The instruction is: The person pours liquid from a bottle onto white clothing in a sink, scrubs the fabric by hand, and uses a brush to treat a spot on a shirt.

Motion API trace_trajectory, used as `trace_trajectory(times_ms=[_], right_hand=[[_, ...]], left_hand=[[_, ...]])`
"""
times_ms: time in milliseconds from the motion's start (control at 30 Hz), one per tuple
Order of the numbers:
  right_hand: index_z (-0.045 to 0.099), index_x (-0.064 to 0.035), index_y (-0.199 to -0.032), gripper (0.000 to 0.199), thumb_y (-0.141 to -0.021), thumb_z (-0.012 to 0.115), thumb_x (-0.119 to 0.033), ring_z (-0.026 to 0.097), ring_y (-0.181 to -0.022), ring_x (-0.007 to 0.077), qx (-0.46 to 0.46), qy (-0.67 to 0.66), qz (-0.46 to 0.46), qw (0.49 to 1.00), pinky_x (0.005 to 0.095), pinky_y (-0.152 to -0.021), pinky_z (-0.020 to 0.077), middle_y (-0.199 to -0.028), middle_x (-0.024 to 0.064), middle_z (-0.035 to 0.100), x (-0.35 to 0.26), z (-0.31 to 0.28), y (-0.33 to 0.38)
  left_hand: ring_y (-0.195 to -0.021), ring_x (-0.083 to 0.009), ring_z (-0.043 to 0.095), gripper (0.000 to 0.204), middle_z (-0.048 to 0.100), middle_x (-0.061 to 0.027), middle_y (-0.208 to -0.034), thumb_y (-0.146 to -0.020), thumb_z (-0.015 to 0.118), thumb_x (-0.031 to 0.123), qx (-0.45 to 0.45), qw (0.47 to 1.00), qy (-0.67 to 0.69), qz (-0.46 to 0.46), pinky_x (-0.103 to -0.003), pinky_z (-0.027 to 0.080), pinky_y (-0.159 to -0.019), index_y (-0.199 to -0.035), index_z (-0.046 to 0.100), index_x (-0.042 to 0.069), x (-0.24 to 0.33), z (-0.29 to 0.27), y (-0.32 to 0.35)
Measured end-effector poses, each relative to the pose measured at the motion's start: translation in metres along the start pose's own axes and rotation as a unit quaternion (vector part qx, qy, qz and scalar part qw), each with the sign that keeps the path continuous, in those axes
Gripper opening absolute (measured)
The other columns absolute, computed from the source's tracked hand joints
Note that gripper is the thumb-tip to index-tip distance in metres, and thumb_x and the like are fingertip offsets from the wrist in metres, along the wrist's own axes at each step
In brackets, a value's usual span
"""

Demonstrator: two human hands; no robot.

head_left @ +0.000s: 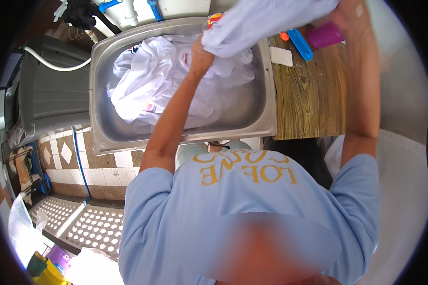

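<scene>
Pale-blue fabric shirt (233, 197) fronted rectangular steel sink (271, 109); above, left hand (202, 59) clenched long white cloth (266, 23), right hand (343, 21) blurred, grip unclear; rumpled white garments (147, 83) remained inside

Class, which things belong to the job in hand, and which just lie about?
In the job:
white cloth between left hand and right hand
white laundry in metal sink

Apparently lying about:
purple container
blue oblong item
blue hose

Laundry corner, probably: sink (270, 114), white clothes (145, 80).
</scene>
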State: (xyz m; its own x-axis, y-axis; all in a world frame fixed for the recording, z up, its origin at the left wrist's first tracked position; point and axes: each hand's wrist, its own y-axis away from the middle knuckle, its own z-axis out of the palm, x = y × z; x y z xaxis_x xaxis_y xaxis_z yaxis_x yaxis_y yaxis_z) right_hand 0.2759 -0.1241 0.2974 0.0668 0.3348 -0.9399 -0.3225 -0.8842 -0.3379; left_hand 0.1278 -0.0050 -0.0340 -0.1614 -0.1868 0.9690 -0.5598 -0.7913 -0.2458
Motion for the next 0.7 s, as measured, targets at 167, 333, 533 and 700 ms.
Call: trace_trajectory(times_ms=[167, 333, 533, 700], right_hand=[[0.059, -0.0044, -0.12, 0.04, -0.091, 0.06, -0.032, 0.059, -0.085, 0.0165, -0.064, 0.352, 0.148, 0.922, 0.0304, -0.08, 0.0479, -0.092, 0.0051, 0.065, 0.181, -0.005, 0.082], [0.049, 0.0023, -0.126, 0.066, -0.08, 0.073, -0.038, 0.057, -0.105, 0.0264, 0.034, 0.394, 0.01, 0.918, 0.0376, -0.093, 0.0446, -0.11, 0.0146, 0.061, 0.218, 0.052, 0.086], [0.051, -0.0026, -0.125, 0.072, -0.063, 0.086, -0.008, 0.058, -0.106, 0.018, 0.082, 0.12, -0.125, 0.981, 0.0314, -0.094, 0.0446, -0.111, 0.0076, 0.062, 0.218, 0.067, 0.05], [0.056, -0.0026, -0.118, 0.06, -0.062, 0.078, 0.001, 0.057, -0.107, 0.0182, 0.066, 0.172, -0.075, 0.98, 0.0323, -0.093, 0.0449, -0.111, 0.0088, 0.06, 0.213, 0.061, 0.02]], left_hand=[[-0.103, -0.0263, 0.06, 0.04, 0.063, -0.0166, -0.108, -0.083, 0.062, 0.014, -0.1, 0.991, -0.093, -0.006, -0.036, 0.046, -0.09, -0.12, 0.054, 0.0, 0.051, -0.037, -0.04], [-0.102, -0.0326, 0.06, 0.038, 0.064, -0.0214, -0.108, -0.09, 0.058, 0.02, -0.068, 0.954, -0.247, 0.157, -0.036, 0.045, -0.09, -0.117, 0.056, -0.006, 0.075, -0.041, -0.048], [-0.109, -0.0367, 0.053, 0.052, 0.054, -0.0221, -0.117, -0.078, 0.067, 0.015, -0.173, 0.963, -0.167, 0.123, -0.04, 0.042, -0.09, -0.124, 0.045, 0.005, 0.136, -0.04, -0.039], [-0.136, -0.0329, 0.032, 0.129, 0.031, -0.0211, -0.147, -0.052, 0.093, 0.035, -0.164, 0.977, -0.099, 0.093, -0.042, 0.028, -0.111, -0.147, 0.013, -0.002, 0.035, -0.073, 0.016]])
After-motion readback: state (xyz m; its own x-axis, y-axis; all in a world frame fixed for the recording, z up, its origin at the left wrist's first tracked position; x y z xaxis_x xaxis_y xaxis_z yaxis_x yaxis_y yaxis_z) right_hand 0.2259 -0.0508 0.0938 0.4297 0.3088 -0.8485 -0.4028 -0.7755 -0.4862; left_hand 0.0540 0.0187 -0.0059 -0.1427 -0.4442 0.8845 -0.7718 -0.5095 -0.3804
